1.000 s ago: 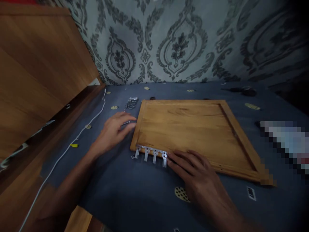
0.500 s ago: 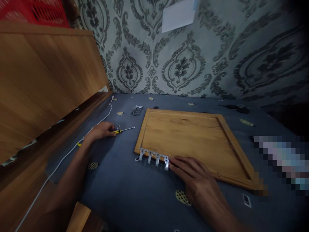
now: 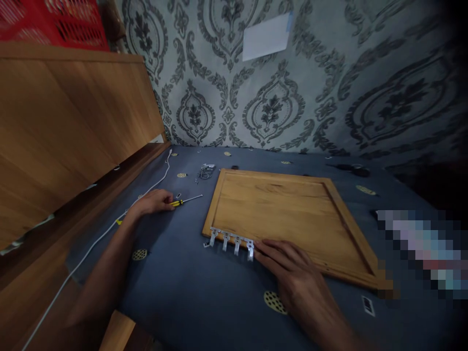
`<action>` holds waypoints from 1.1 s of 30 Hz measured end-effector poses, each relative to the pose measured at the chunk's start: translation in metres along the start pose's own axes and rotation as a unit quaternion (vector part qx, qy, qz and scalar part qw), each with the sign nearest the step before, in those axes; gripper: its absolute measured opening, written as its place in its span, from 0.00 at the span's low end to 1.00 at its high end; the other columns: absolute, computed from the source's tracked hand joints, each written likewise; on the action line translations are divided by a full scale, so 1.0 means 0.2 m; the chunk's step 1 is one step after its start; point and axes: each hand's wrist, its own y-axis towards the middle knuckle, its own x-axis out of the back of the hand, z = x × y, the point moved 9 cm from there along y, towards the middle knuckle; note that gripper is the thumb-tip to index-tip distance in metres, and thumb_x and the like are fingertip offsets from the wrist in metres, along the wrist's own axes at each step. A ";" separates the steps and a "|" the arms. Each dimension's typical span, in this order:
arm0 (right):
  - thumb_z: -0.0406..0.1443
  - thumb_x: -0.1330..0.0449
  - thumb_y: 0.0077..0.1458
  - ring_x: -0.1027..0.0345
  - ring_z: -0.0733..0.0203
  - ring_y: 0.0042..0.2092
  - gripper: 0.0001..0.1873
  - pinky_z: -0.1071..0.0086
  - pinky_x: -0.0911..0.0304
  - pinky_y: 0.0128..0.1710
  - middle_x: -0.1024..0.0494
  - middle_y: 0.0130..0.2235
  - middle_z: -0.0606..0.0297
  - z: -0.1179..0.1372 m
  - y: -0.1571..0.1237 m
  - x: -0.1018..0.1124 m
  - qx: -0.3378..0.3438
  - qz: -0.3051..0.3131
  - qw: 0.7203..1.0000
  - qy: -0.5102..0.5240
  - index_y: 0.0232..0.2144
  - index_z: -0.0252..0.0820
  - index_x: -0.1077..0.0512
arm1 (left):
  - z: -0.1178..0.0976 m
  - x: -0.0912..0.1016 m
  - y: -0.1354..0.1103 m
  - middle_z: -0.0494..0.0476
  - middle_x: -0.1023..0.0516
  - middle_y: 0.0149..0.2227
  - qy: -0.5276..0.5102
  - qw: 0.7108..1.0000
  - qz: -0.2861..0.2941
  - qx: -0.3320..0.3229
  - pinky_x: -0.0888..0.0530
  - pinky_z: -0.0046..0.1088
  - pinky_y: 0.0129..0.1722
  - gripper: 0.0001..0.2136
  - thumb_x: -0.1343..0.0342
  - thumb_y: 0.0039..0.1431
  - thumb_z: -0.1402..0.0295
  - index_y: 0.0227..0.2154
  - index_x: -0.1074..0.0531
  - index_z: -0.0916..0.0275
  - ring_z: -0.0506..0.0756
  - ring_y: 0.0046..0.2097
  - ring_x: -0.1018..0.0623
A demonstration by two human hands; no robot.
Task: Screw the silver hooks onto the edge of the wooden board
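Note:
My left hand (image 3: 155,201) is closed round the yellow-and-black handle of a screwdriver (image 3: 192,198), its shaft pointing right just above the bed-like dark blue cloth. A framed wooden panel (image 3: 274,204) lies flat to the right of it. Along the panel's near left edge sits a metal hook rack (image 3: 231,238) with several hooks hanging over the side. My right hand (image 3: 296,270) lies with fingers stretched out on the panel's near edge, fingertips at the rack's right end; its thumb is hidden.
Small metal hardware (image 3: 206,170) lies beyond the screwdriver. A white cable (image 3: 98,239) runs along the left, beside a wooden cabinet (image 3: 73,107) with a red basket (image 3: 54,24) on top. A dark-handled tool (image 3: 354,169) lies at the far right, and a blurred-out object (image 3: 424,248) nearer.
The view has tilted up slightly, so everything sits a little lower in the picture. Both hands, the screwdriver, the rack and the panel keep nearly the same places relative to each other.

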 end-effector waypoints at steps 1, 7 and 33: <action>0.20 0.51 0.55 0.25 0.54 0.49 0.31 0.55 0.27 0.45 0.17 0.50 0.65 0.00 0.00 0.01 0.001 -0.004 1.000 0.000 0.52 0.49 0.23 | 0.00 0.00 0.00 0.60 0.25 0.50 -0.001 1.000 -0.001 -0.001 0.22 0.41 0.48 0.16 0.43 0.67 0.60 0.50 0.29 0.66 0.58 0.48 0.23; 0.19 0.51 0.53 0.25 0.55 0.49 0.34 0.54 0.27 0.46 0.17 0.50 0.64 0.01 0.00 0.01 -0.010 -0.010 1.000 -0.001 0.55 0.51 0.25 | -0.03 0.03 -0.02 0.58 0.24 0.46 -0.018 0.999 -0.030 -0.004 0.22 0.39 0.46 0.15 0.43 0.67 0.59 0.47 0.28 0.67 0.56 0.45 0.22; 0.17 0.48 0.51 0.29 0.54 0.52 0.28 0.53 0.33 0.52 0.17 0.49 0.65 0.01 0.01 0.00 -0.058 0.011 0.998 0.036 0.47 0.45 0.22 | -0.25 0.21 0.40 0.62 0.27 0.53 -0.034 0.985 -0.170 0.003 0.23 0.43 0.50 0.17 0.43 0.67 0.61 0.53 0.30 0.65 0.59 0.51 0.24</action>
